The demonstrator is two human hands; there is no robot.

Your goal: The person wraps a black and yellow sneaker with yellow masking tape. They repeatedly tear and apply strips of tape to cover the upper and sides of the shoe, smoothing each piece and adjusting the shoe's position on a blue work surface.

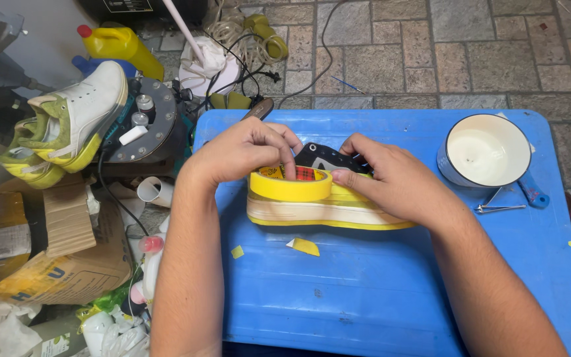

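A shoe with a thick cream sole (pixel 328 213) lies on its side on the blue plastic table (pixel 378 291); yellow masking tape covers the sole's edge, and the black upper shows behind my hands. My left hand (pixel 242 153) holds a roll of yellow tape (pixel 290 185) against the shoe, with a finger inside the roll's core. My right hand (pixel 391 177) presses on the taped sole, its fingertips next to the roll. Two small scraps of yellow tape (pixel 305 246) lie on the table just in front of the shoe.
A white bowl with a blue handle (pixel 487 152) and metal tweezers (pixel 497 207) sit at the table's right. Left of the table are white-and-green sneakers (pixel 77 119), cardboard boxes (pixel 47 244), a yellow bottle (pixel 119 45), cables and clutter on a stone floor.
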